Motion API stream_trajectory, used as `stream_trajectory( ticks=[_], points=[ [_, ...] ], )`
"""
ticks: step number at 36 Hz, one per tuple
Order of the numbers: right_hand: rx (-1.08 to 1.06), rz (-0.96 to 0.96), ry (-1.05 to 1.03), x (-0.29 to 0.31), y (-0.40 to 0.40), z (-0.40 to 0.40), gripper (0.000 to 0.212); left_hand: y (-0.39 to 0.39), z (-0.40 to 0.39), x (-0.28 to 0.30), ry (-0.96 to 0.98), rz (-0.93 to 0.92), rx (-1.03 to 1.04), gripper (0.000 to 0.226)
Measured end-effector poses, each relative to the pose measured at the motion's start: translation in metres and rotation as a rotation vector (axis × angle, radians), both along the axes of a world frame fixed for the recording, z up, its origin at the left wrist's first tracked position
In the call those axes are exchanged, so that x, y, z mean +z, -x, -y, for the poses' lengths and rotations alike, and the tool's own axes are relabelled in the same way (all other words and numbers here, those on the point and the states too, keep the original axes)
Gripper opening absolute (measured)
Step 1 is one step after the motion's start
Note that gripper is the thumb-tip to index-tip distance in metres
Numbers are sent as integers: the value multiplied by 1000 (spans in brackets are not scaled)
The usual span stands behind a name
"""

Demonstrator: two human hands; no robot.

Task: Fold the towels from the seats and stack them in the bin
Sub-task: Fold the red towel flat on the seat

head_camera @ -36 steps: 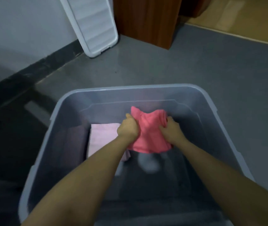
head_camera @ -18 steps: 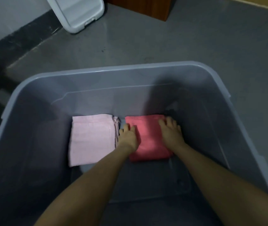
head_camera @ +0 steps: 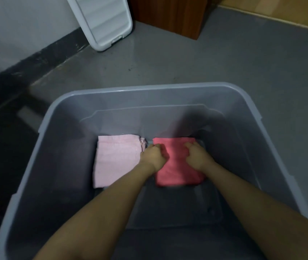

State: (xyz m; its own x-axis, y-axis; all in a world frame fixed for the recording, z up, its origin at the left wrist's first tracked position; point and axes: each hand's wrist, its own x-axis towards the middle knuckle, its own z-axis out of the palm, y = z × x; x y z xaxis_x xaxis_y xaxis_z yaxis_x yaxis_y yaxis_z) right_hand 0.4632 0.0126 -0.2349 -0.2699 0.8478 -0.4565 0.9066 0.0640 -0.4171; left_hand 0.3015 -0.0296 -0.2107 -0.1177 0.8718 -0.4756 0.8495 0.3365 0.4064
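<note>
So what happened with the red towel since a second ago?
Both hands carried the red towel down from mid-air to the bin floor, beside the pink towel. The left hand and right hand now rest on it, fingers curled; whether they grip is unclear. The pink towel stayed put, and so did the lid against the wall.

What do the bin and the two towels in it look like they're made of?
Bin: looks like translucent grey plastic, smooth; the floor shows dimly through its walls. Coral towel and pale pink towel: soft matte cloth, probably terry or microfibre; folded layers show at the pink one's edge, but the weave is too blurred to tell.
</note>
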Motion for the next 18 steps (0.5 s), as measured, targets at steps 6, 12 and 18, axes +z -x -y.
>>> stream_trajectory(
  ticks=[6,12,18],
  points=[
    [9,-121,-115,55,28,19,27,23,22,59,-97,73,57,30],
    [39,-218,-245,127,60,37,20,46,52,131,-236,151,146,24],
    [63,-278,-343,213,91,65,21,72,91,215,-427,127,163,22]
  ],
)
